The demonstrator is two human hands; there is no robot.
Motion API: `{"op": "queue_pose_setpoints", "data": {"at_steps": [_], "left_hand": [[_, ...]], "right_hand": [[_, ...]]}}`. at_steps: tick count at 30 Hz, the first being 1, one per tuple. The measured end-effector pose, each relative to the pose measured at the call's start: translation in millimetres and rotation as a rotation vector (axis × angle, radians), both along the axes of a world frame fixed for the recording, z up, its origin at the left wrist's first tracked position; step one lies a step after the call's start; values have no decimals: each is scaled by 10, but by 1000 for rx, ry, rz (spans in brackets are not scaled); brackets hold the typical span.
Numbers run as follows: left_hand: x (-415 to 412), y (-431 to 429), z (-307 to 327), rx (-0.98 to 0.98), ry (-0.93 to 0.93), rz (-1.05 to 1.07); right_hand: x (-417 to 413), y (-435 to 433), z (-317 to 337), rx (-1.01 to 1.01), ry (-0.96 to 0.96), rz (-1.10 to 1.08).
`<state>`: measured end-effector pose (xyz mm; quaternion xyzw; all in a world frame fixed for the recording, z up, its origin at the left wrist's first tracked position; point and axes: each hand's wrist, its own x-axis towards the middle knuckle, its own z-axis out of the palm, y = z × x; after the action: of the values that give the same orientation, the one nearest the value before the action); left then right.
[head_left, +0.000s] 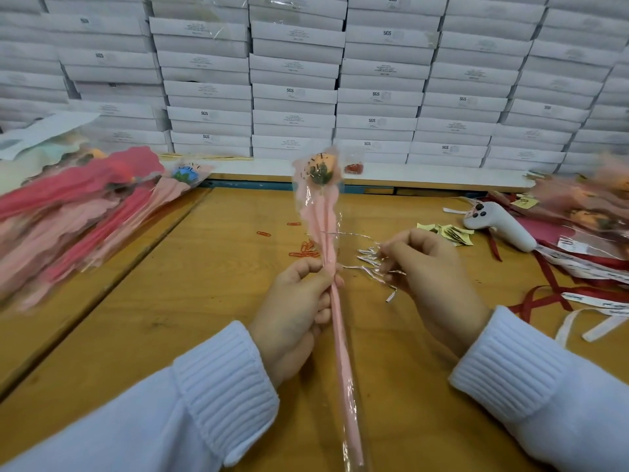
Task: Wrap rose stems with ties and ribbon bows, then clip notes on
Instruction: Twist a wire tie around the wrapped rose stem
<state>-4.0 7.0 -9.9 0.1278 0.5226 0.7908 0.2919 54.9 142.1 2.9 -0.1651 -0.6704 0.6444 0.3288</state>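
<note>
Boxes of white cardboard (374, 97) stood stacked in a wall behind the wooden table (190, 301), all closed, their contents hidden. On the ledge before them a small clear plastic bag (354, 167) held something red, too blurred to name. The orange rose (323, 212), sleeved in pink paper and clear cellophane, was over the table's middle. Its long axis ran from the near edge away toward the boxes, with the bloom at the far end, leaning slightly left. The left hand (296, 315) clenched the stem where the sleeve narrowed. The right hand (429, 270), just right of the stem, pinched thin silver twist ties (369, 260) from a loose bunch. Red paper clips (304, 250) lay scattered just left of the stem.
</note>
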Motion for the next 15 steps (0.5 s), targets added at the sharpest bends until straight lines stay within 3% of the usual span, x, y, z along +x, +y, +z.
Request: {"op": "queue_pose_setpoints", "data": {"at_steps": [2,6,15], "left_hand": [[-15,3,-8,-11,0,18],[-12,14,-16,-34,-30,-13],[2,-1,-28,-48,-59,-48]], "right_hand": [[16,13,-12,16,7,75],[29,-74,-32,362,-37,100],[74,-122,-27,845,-62,105]]}}
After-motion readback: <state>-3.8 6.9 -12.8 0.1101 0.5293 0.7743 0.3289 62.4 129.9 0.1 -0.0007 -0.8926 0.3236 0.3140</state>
